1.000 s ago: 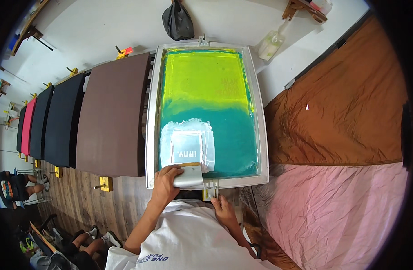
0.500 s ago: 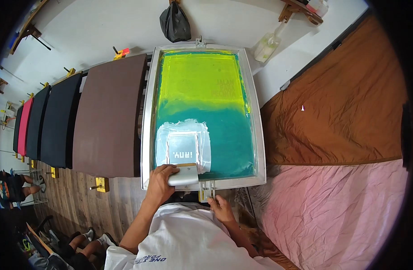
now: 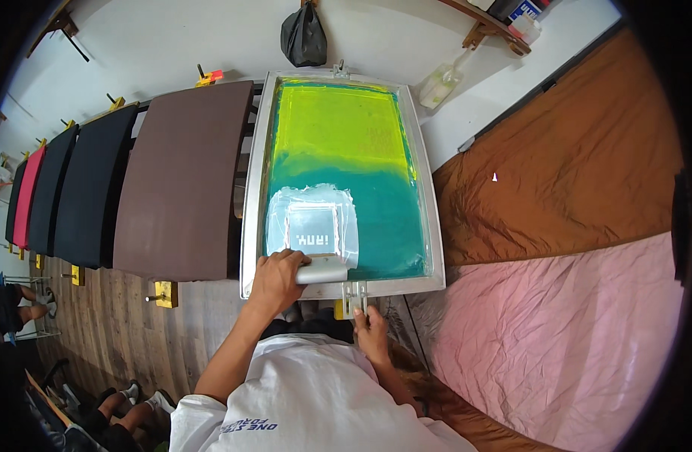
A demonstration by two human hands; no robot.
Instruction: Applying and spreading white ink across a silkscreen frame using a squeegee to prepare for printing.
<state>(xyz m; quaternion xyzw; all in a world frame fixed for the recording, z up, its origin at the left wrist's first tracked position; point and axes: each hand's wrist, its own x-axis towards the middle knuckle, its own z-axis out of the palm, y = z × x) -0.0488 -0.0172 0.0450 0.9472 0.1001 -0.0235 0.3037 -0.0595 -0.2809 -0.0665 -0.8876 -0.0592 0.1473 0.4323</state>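
In front of me lies a silkscreen with a silver metal frame (image 3: 435, 233) and a teal mesh (image 3: 387, 237), its far part coated yellow-green. A pale whitish ink patch (image 3: 349, 218) with small lettering covers the mesh's near left part. At the near edge my left hand (image 3: 279, 279) is closed round the left end of a squeegee (image 3: 327, 273) with a silver metal holder, lying against the frame. Just right of it, a metal bracket (image 3: 355, 299) sticks out from the frame's near side. My right hand (image 3: 371, 333) pinches the bracket's lower end, fingers partly hidden.
On the left stands a row of printing boards: a brown board (image 3: 184, 181), black ones and a pink one. Yellow clamps (image 3: 166, 294) jut from their ends. Brown and pink cloths (image 3: 527, 324) spread at right. A black bag (image 3: 303, 38) hangs on the wall. Another person's legs show lower left.
The view has shifted, so the screen and boards sit slightly higher in the picture. Both hands keep their grips; the squeegee is a little farther right along the frame's near edge.
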